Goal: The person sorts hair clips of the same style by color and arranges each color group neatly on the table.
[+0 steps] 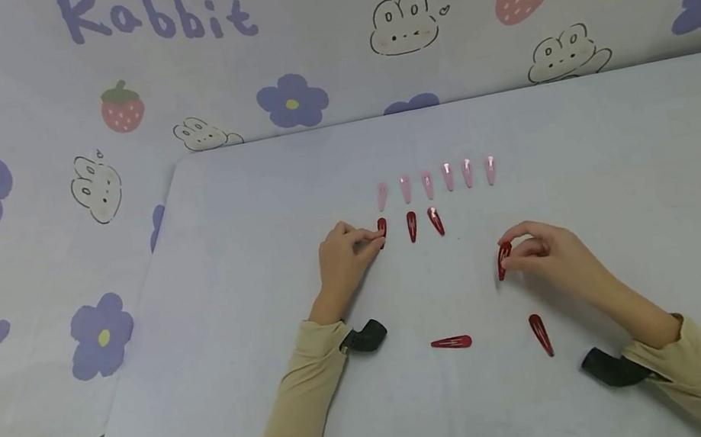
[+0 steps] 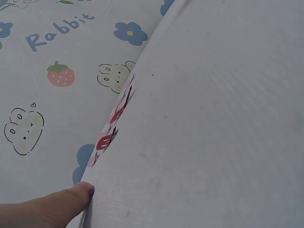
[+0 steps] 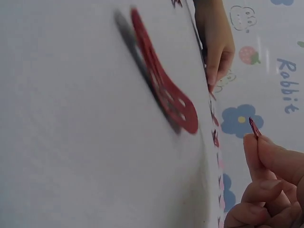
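Note:
In the head view my left hand (image 1: 344, 256) pinches a red snap hair clip (image 1: 382, 224) between thumb and forefinger, at the left end of a short red row. Two more red clips, one upright (image 1: 412, 227) and one slightly tilted (image 1: 436, 221), lie to its right. My right hand (image 1: 555, 255) holds another red hair clip (image 1: 504, 260) above the table, between thumb and forefinger. In the right wrist view that clip (image 3: 255, 127) sticks out past the fingertips. Only the thumb of my left hand (image 2: 57, 206) shows in the left wrist view; its clip is hidden there.
Several pink hair clips (image 1: 428, 185) form a row behind the red ones. Nearer me, one red clip (image 1: 452, 343) lies sideways and another (image 1: 541, 335) points toward me. A patterned cloth (image 1: 292, 35) stands behind the white table (image 1: 238, 214).

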Motion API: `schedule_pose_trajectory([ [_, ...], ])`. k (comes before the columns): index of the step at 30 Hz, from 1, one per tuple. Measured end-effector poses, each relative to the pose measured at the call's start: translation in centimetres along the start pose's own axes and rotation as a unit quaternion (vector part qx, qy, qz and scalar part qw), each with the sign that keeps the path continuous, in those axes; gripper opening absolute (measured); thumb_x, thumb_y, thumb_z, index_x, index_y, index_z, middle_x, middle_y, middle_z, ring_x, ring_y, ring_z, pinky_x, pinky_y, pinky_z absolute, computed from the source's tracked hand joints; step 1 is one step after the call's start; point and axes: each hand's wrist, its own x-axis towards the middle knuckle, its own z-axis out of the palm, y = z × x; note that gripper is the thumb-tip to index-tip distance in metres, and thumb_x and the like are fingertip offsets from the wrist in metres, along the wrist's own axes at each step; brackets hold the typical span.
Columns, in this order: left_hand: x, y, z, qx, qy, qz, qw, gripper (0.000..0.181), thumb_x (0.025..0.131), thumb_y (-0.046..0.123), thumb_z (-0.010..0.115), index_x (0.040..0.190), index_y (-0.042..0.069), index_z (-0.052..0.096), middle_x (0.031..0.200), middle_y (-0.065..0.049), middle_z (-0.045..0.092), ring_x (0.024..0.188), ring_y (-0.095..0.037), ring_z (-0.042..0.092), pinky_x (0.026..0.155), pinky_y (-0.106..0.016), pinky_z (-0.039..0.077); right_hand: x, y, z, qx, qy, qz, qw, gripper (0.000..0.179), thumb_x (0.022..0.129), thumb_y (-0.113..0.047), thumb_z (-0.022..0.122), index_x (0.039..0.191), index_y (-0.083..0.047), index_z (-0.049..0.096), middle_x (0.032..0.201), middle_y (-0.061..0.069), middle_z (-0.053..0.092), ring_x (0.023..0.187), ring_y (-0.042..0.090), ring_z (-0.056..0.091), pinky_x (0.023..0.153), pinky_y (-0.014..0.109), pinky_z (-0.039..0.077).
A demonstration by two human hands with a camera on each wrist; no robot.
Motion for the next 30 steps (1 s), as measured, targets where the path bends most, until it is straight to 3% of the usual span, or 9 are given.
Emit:
schedule_pose_trajectory([
  [8, 0.0, -0.1, 0.0, -0.001, 0.003, 0.003, 1.0000, 0.018, 0.075, 0.027, 0.072, 0.081, 0.010, 0.073, 0.072, -0.001, 0.049, 0.063, -0.017, 0.045, 0.058, -0.032, 0.035, 4.7, -0.6, -0.8, -0.051, -0.026, 0.009, 0.9983, 0.014, 0.083, -0.012, 0.064, 0.080, -0.001, 0.056, 0.069, 0.009, 0.062, 0.068, 0.020, 0.048, 0.062, 0.031, 0.035],
  [16, -0.1, -0.2, -0.1, -0.007, 0.018, 0.012, 0.9997, 0.017, 0.074, 0.025, 0.073, 0.079, 0.009, 0.073, 0.071, -0.002, 0.049, 0.063, -0.018, 0.046, 0.059, -0.033, 0.036, 8.6, -0.4, -0.4, -0.053, -0.040, 0.041, 0.9970, 0.016, 0.081, -0.010, 0.065, 0.084, 0.002, 0.055, 0.073, 0.008, 0.059, 0.071, 0.021, 0.048, 0.062, 0.030, 0.037],
  [23, 0.0, 0.1, -0.2, -0.008, 0.010, 0.014, 0.9998, 0.017, 0.075, 0.026, 0.073, 0.080, 0.010, 0.074, 0.071, -0.001, 0.049, 0.062, -0.017, 0.045, 0.059, -0.033, 0.035, 10.0, 0.1, 0.3, -0.082, -0.042, 0.027, 0.9954, 0.012, 0.081, -0.008, 0.065, 0.084, 0.000, 0.057, 0.075, 0.008, 0.056, 0.070, 0.022, 0.046, 0.059, 0.031, 0.036],
  [30, -0.1, 0.1, -0.2, -0.005, 0.007, 0.009, 0.9999, 0.017, 0.075, 0.026, 0.073, 0.080, 0.010, 0.073, 0.071, -0.001, 0.049, 0.063, -0.018, 0.045, 0.059, -0.033, 0.035, 9.9, 0.0, 0.8, -0.131, -0.021, 0.038, 0.9904, 0.017, 0.078, -0.010, 0.068, 0.083, 0.002, 0.056, 0.069, 0.006, 0.048, 0.069, 0.022, 0.042, 0.060, 0.032, 0.031],
])
